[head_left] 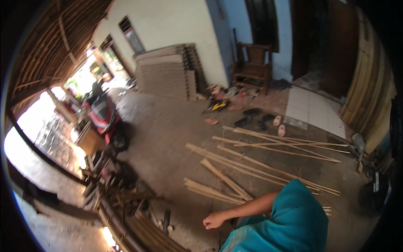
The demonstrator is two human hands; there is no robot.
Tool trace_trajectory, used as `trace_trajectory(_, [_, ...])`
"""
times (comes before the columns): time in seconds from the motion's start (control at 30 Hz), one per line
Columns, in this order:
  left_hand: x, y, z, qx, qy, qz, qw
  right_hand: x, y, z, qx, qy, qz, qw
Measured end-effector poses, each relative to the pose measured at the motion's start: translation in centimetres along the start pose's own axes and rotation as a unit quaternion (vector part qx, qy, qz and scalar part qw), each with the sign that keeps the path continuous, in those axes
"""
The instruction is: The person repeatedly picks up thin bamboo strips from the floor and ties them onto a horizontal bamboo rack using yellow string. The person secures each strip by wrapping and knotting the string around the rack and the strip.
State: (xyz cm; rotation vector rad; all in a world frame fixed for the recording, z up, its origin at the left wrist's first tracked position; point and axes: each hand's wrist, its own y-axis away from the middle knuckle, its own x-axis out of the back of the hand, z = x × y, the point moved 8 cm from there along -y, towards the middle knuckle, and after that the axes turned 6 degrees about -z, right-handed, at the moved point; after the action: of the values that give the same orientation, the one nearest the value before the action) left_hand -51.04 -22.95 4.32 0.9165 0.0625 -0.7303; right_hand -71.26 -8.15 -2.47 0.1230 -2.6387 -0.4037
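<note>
My right hand (215, 220) reaches in from the lower right, its forearm bent across in front of the teal clothing (289, 214). The fingers are curled in, and nothing shows in them. Just beyond the forearm, a bundle of pale bamboo strips (212, 191) lies on the floor, with a thicker split bundle (226, 178) beside it. Longer strips (239, 164) stretch away to the right, and another crossed group (277, 143) lies farther off. My left hand is out of the picture.
Split bamboo lengths (147, 231) and scrap wood lie at the lower left, near a dark cylinder (167, 219). Farther off are a red motor scooter (103, 113), stacked woven panels (163, 71), a wooden chair (254, 67) and pink clogs (281, 129). Bamboo poles (369, 84) lean at right.
</note>
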Motion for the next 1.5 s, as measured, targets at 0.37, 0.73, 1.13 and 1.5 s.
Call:
trace_trajectory(0.37, [-15.0, -13.0, 19.5, -0.027, -0.241, -0.070, 0.968, 9.4, 4.4, 16.8, -0.203, -0.126, 0.391, 0.889])
trace_trajectory(0.73, [-14.9, -22.6, 37.6, -0.068, -0.331, -0.075, 0.938, 13.4, -15.9, 13.1, -0.216, -0.151, 0.206, 0.942])
trace_trajectory(1.13, [-2.0, -31.5, 48.2, -0.270, -0.713, 0.098, 0.640, 32.5, -36.1, 9.0, -0.156, -0.003, 0.066, 0.986])
trace_trajectory(1.5, [7.9, -19.5, 45.1, -0.190, -0.469, 0.474, 0.721, 39.5, -54.3, 6.6, 0.010, 0.192, -0.184, 0.964])
